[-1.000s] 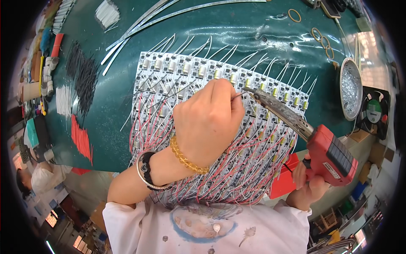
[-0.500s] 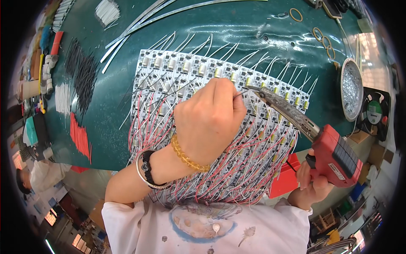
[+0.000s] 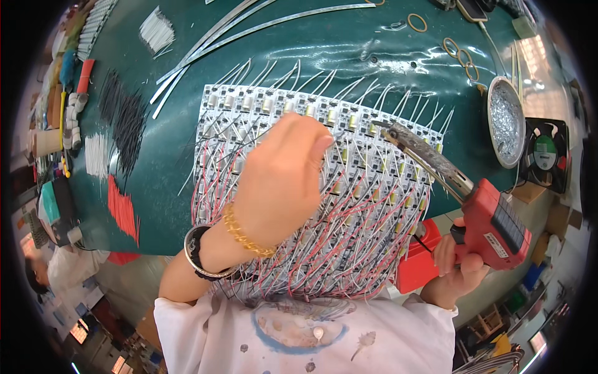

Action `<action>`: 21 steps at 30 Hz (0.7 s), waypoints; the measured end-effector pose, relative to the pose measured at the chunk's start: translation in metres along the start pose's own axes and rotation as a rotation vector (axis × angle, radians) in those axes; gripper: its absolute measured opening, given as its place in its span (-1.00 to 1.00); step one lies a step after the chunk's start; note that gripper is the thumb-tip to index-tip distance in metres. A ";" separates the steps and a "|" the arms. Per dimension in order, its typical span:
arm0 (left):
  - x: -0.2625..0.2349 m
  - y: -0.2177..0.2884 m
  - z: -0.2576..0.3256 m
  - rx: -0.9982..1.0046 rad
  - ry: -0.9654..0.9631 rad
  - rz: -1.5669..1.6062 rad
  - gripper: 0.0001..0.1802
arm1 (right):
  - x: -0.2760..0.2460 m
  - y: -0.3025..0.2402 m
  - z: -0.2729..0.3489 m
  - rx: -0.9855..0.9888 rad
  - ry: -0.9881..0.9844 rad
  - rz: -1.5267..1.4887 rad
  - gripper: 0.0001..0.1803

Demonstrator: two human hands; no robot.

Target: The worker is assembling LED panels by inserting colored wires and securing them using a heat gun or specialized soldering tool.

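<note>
A panel of small white circuit boards (image 3: 346, 140) lies in front of me, with many red, white and black wires trailing over it. My left hand (image 3: 289, 162) is closed over the panel's upper middle, thumb against curled fingers. What it pinches is hidden, though thin dark wires show beside it. My right hand (image 3: 461, 265) grips a red soldering gun (image 3: 495, 227) at the panel's right. The gun's dark metal tip (image 3: 392, 131) is above the right-hand boards, apart from my left fingers.
On the green table (image 3: 168, 206) lie black wires (image 3: 128, 128), white wires (image 3: 96, 156) and red wires (image 3: 123, 212) at left. Metal strips (image 3: 212, 40) stretch along the back. A bowl of silvery material (image 3: 506, 121) and a fan (image 3: 546, 153) stand at right, near rubber bands (image 3: 461, 56).
My left hand has drawn left and slightly down, away from the soldering tip. The soldering gun has barely moved. The panel and table items appear slightly shifted as the view moved.
</note>
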State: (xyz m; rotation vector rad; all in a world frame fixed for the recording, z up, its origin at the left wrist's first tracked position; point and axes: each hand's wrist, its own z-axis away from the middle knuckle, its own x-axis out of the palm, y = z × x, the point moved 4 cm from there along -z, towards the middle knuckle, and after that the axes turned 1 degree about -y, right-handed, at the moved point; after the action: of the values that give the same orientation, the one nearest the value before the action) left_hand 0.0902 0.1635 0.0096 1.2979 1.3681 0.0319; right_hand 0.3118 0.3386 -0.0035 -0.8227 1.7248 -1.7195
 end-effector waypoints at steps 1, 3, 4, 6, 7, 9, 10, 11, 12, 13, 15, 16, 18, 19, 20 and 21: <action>-0.006 0.003 -0.004 0.067 0.087 -0.035 -0.94 | -0.001 -0.002 0.001 -0.006 0.014 0.000 -0.13; -0.013 0.011 -0.006 0.091 0.135 -0.039 -0.91 | -0.001 -0.007 0.003 0.015 0.012 -0.023 -0.14; -0.008 0.015 -0.007 0.085 0.079 -0.015 -0.92 | 0.000 -0.011 0.003 0.040 -0.003 -0.046 -0.14; 0.006 0.025 -0.009 0.070 -0.025 0.024 -0.92 | 0.001 -0.013 0.004 0.055 0.001 -0.057 -0.13; 0.010 0.027 -0.010 0.078 -0.026 -0.010 -0.91 | 0.002 -0.014 0.006 0.043 0.021 -0.045 -0.13; 0.021 0.025 -0.011 0.094 -0.032 -0.079 -0.86 | 0.003 -0.013 0.008 0.040 0.025 -0.030 -0.13; 0.024 0.022 -0.008 0.092 -0.025 -0.112 -0.84 | 0.003 -0.012 0.008 0.048 0.009 -0.027 -0.14; 0.027 0.019 -0.005 0.089 -0.017 -0.145 -0.81 | 0.003 -0.010 0.008 0.056 -0.009 -0.024 -0.15; 0.030 0.018 -0.005 0.094 -0.017 -0.166 -0.79 | 0.001 -0.009 0.011 0.046 -0.009 -0.011 -0.16; 0.033 0.018 -0.005 0.100 -0.013 -0.159 -0.79 | -0.001 -0.006 0.013 0.036 -0.012 0.001 -0.17; 0.036 0.018 -0.006 0.114 -0.004 -0.148 -0.80 | -0.003 -0.005 0.014 0.033 -0.033 0.002 -0.18; 0.037 0.018 -0.008 0.098 -0.021 -0.132 -0.80 | -0.002 -0.005 0.013 0.041 -0.050 -0.008 -0.18; 0.037 0.019 -0.011 0.063 -0.051 -0.105 -0.81 | -0.005 -0.002 0.013 0.062 -0.075 -0.013 -0.18; 0.036 0.019 -0.013 0.050 -0.057 -0.101 -0.81 | -0.009 0.001 0.013 0.075 -0.081 -0.008 -0.18; 0.035 0.019 -0.014 0.039 -0.065 -0.096 -0.81 | -0.010 0.002 0.013 0.089 -0.086 -0.001 -0.18; 0.035 0.018 -0.014 0.023 -0.067 -0.098 -0.81 | -0.010 0.004 0.012 0.098 -0.088 -0.002 -0.18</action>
State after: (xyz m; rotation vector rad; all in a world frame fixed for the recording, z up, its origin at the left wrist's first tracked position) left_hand 0.1028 0.2030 0.0021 1.2391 1.3763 -0.0933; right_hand 0.3273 0.3386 -0.0084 -0.8435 1.5692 -1.7284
